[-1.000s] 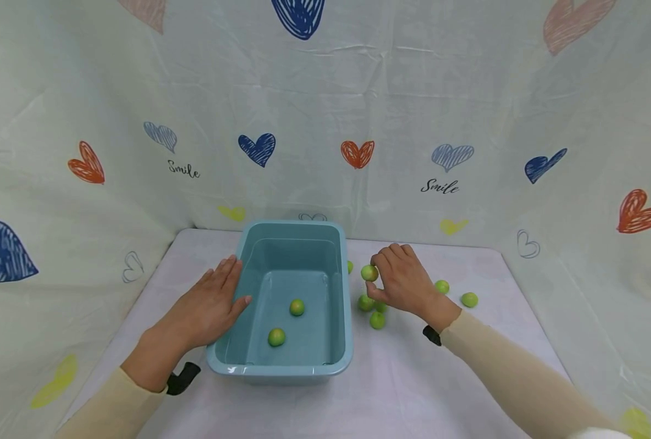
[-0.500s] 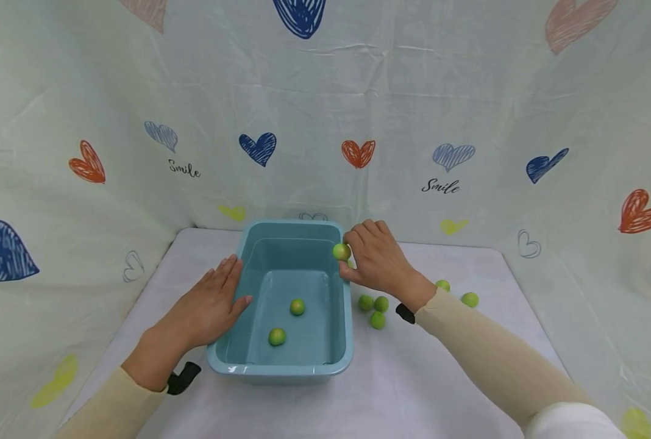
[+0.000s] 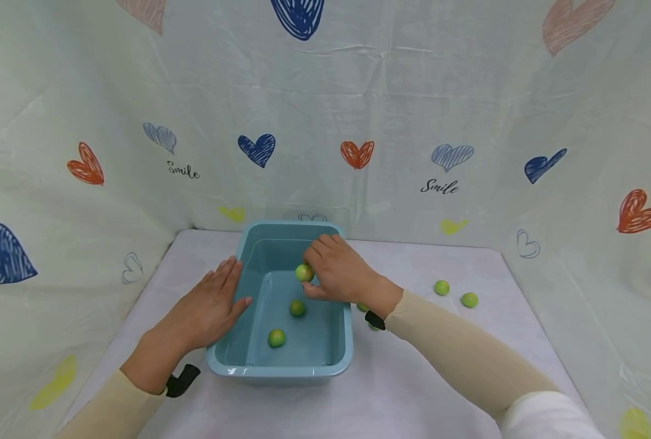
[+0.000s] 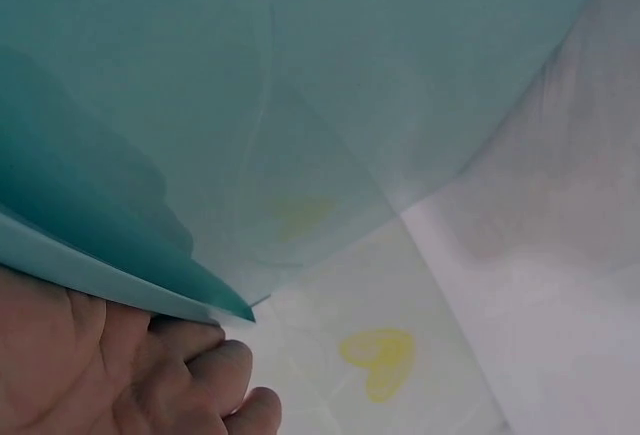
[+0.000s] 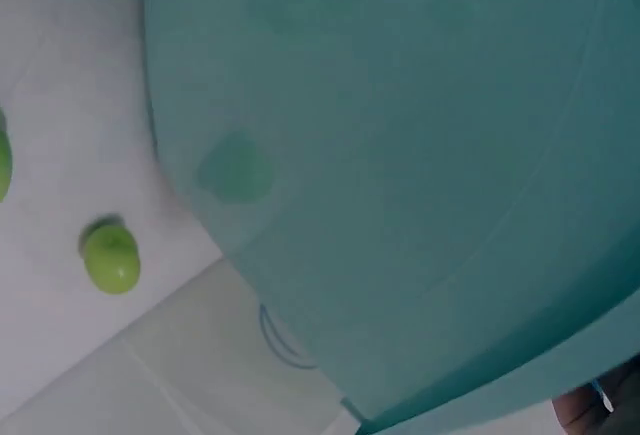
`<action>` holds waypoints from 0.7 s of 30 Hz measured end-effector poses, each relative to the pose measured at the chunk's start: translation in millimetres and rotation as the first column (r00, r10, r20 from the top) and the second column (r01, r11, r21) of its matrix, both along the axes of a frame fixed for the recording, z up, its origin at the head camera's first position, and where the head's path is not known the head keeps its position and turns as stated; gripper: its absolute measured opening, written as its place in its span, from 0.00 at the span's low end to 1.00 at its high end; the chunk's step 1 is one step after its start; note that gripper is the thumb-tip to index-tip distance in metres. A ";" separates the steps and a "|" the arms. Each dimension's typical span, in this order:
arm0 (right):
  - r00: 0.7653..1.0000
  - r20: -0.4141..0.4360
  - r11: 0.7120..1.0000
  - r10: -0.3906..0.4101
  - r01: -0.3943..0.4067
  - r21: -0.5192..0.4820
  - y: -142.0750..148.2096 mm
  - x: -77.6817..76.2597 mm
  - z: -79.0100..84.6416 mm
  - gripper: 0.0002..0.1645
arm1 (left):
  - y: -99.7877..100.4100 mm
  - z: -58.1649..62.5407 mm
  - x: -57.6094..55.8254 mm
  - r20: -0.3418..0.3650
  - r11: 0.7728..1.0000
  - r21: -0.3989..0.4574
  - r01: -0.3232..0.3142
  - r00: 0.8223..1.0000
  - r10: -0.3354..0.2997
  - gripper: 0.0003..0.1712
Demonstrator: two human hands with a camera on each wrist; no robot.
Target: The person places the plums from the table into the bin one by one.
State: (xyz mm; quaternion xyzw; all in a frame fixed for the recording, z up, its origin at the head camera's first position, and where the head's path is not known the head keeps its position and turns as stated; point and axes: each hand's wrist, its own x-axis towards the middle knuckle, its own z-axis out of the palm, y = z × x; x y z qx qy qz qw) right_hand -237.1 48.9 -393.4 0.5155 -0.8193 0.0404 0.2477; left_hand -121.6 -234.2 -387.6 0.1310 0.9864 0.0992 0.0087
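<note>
A light blue rectangular basin [image 3: 281, 370] stands on the table. My left hand [image 3: 202, 311] rests on its left rim with straight fingers; in the left wrist view the palm [image 4: 60, 355] lies against the rim's outer side. Over the inside of the basin, my right hand [image 3: 339, 271] pinches a small round green fruit [image 3: 304, 272] between thumb and fingers. Two more such fruits, one farther back [image 3: 297, 308] and one nearer [image 3: 277, 338], lie on the basin floor. The right wrist view shows mostly the basin's outer wall [image 5: 400, 155].
To the right on the white table [image 3: 413, 372] lie two green fruits, one [image 3: 442, 288] left of the other [image 3: 469, 299]. Others, such as a green fruit [image 3: 362, 306] beside the basin, are partly hidden by the right wrist. A heart-printed curtain [image 3: 397, 110] hangs behind and at the sides.
My right hand has carried the pinched fruit left from above the table, across the basin's right rim, to over its inside. The left hand has stayed put.
</note>
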 end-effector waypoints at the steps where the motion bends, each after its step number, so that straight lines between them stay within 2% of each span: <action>1: 1.000 0.016 1.000 0.005 -0.006 0.013 -3.4 2.1 -0.4 0.16 | -0.1 -0.3 -0.1 -0.001 1.000 -0.001 0.001 1.000 -0.001 0.45; 11: 0.995 0.092 0.990 0.028 -0.040 0.137 -29.8 17.5 -6.2 0.17 | -0.9 -0.6 -0.6 -0.010 1.000 0.002 0.007 1.000 -0.007 0.45; 21: 0.998 0.067 0.986 0.021 -0.032 0.166 -35.5 20.4 -14.4 0.17 | -1.5 -1.9 -0.8 -0.016 1.000 0.007 0.011 1.000 -0.011 0.45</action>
